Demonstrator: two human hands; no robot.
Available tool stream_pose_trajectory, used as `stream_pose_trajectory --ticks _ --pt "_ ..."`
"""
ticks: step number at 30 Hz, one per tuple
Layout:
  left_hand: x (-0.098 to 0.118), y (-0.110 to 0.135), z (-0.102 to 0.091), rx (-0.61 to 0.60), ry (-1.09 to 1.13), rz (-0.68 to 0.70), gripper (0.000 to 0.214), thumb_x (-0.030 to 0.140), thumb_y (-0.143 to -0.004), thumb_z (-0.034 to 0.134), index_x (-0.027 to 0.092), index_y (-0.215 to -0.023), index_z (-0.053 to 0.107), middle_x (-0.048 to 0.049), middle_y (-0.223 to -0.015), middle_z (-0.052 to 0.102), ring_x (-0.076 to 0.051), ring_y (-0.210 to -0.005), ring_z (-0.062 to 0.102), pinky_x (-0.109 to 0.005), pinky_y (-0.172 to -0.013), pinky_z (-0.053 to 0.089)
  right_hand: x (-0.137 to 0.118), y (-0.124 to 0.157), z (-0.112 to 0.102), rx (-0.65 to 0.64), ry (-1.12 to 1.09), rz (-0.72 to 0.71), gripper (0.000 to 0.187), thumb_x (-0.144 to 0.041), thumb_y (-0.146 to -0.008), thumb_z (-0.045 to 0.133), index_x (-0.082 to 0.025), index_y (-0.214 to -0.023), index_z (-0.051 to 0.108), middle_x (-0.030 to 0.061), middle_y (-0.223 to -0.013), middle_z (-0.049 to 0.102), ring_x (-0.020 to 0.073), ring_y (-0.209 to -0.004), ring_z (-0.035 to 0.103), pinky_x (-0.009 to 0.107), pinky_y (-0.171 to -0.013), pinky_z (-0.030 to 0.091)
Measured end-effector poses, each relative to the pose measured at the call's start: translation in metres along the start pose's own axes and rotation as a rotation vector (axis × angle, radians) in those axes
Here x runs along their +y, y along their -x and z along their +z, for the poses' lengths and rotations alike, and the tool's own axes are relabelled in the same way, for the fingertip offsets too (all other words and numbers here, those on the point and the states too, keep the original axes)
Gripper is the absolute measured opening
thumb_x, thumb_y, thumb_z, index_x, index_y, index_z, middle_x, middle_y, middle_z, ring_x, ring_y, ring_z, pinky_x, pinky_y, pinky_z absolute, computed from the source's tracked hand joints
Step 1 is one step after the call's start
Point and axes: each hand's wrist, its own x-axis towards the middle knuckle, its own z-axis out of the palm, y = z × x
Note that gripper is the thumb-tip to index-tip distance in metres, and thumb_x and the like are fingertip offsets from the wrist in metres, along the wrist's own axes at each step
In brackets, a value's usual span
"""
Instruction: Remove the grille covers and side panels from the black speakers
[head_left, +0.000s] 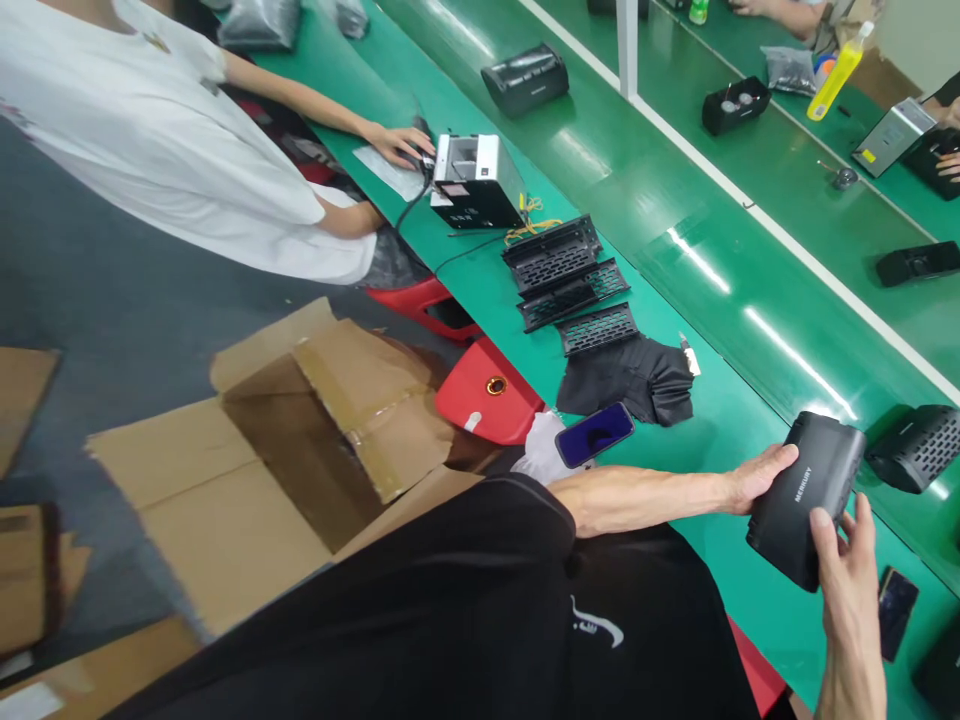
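Observation:
Between my two hands is a black speaker housing [806,490] with MERKURY printed on its face, held tilted over the green table. My left hand [754,480] grips its upper left side, the fingers mostly hidden behind it. On the lower right, my right hand [847,550] presses its thumb against the face while the other fingers curl round the side. Black perforated grille panels [598,330] lie further left on the table, beside a stack of black cloth pieces [630,380].
Another black housing [911,447] sits on the green conveyor belt [675,300] just right of my hands. A phone [595,435] lies at the table edge, a second phone [898,612] near my right wrist. An open carton [300,450] and a co-worker [247,170] are on the left.

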Motion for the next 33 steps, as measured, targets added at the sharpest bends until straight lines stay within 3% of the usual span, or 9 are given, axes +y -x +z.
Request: stream_pose_trajectory --ticks 4,9,12,16,19,21,25,29,33 --pt "0.006 -0.005 0.003 0.027 0.033 0.049 0.086 0.074 -0.067 0.084 0.027 -0.134 0.058 -0.0047 -0.100 0.067 -0.021 -0.086 0.063 -0.037 -0.082 0.055 0.014 0.028 0.034 0.276 -0.018 -0.122 0.129 -0.072 -0.063 0.089 -0.023 -0.165 0.028 0.0228 -0.162 0.031 0.0490 -0.139 0.044 0.065 -0.101 0.052" --pt "-0.001 -0.007 0.008 0.021 -0.019 0.108 0.096 0.077 -0.074 0.076 0.030 -0.150 0.042 -0.0061 -0.113 0.066 -0.022 -0.098 0.064 -0.040 -0.090 0.053 0.013 0.028 0.065 0.523 -0.092 -0.232 0.106 -0.068 -0.072 0.087 -0.016 -0.154 0.046 0.0242 -0.148 0.045 0.0447 -0.138 0.045 0.062 -0.114 0.042" --pt "0.018 -0.009 -0.003 -0.042 -0.141 0.021 0.107 0.078 -0.067 0.079 0.030 -0.154 0.038 -0.0132 -0.130 0.063 -0.029 -0.112 0.063 -0.043 -0.089 0.054 0.018 0.028 0.047 0.472 -0.151 -0.186 0.101 -0.065 -0.073 0.087 -0.016 -0.152 0.049 0.0210 -0.146 0.048 0.0426 -0.135 0.048 0.059 -0.115 0.040" --pt "0.087 -0.018 -0.020 -0.266 -0.567 0.136 0.107 0.063 -0.059 0.091 0.032 -0.152 0.047 -0.0132 -0.160 0.042 -0.035 -0.140 0.048 -0.047 -0.102 0.050 0.042 0.037 0.012 0.317 -0.186 -0.077 0.100 -0.065 -0.071 0.088 -0.021 -0.152 0.051 0.0163 -0.142 0.054 0.0407 -0.122 0.057 0.059 -0.106 0.046" --pt "0.130 -0.023 -0.020 -0.587 -0.843 0.146 0.107 0.048 -0.053 0.098 0.031 -0.149 0.055 -0.0073 -0.153 0.052 -0.034 -0.138 0.052 -0.042 -0.109 0.047 0.060 0.042 -0.001 0.209 -0.163 -0.038 0.100 -0.066 -0.066 0.089 -0.023 -0.150 0.054 0.0153 -0.143 0.055 0.0395 -0.116 0.059 0.057 -0.101 0.048" --pt "0.139 -0.022 -0.017 -0.677 -0.907 0.156 0.098 0.048 -0.058 0.096 0.029 -0.146 0.059 -0.0049 -0.144 0.060 -0.032 -0.131 0.058 -0.039 -0.108 0.048 0.065 0.041 -0.003 0.179 -0.181 -0.027 0.101 -0.066 -0.065 0.089 -0.023 -0.150 0.054 0.0152 -0.145 0.054 0.0391 -0.117 0.058 0.055 -0.101 0.048" --pt "0.122 -0.009 -0.020 -0.495 -0.860 0.262 0.080 0.046 -0.060 0.093 0.026 -0.134 0.068 -0.0053 -0.134 0.065 -0.030 -0.124 0.061 -0.039 -0.107 0.048 0.060 0.038 -0.010 0.110 -0.257 0.004 0.102 -0.066 -0.065 0.088 -0.022 -0.150 0.053 0.0151 -0.145 0.053 0.0402 -0.121 0.056 0.057 -0.106 0.044" --pt "0.093 0.004 -0.040 -0.296 -0.616 0.177 0.074 0.040 -0.061 0.094 0.026 -0.129 0.069 -0.0053 -0.122 0.069 -0.025 -0.111 0.065 -0.037 -0.100 0.051 0.052 0.039 -0.017 0.072 -0.334 0.007 0.093 -0.062 -0.075 0.081 -0.030 -0.155 0.046 0.0131 -0.147 0.053 0.0412 -0.130 0.052 0.068 -0.112 0.035" --pt "0.044 0.010 -0.061 -0.187 -0.188 -0.011 0.066 0.051 -0.067 0.086 0.026 -0.126 0.068 -0.0051 -0.112 0.071 -0.022 -0.097 0.067 -0.038 -0.091 0.052 0.044 0.036 0.018 0.204 -0.560 -0.127 0.111 -0.057 -0.071 0.082 -0.034 -0.164 0.024 0.0158 -0.154 0.047 0.0407 -0.132 0.052 0.071 -0.107 0.041"
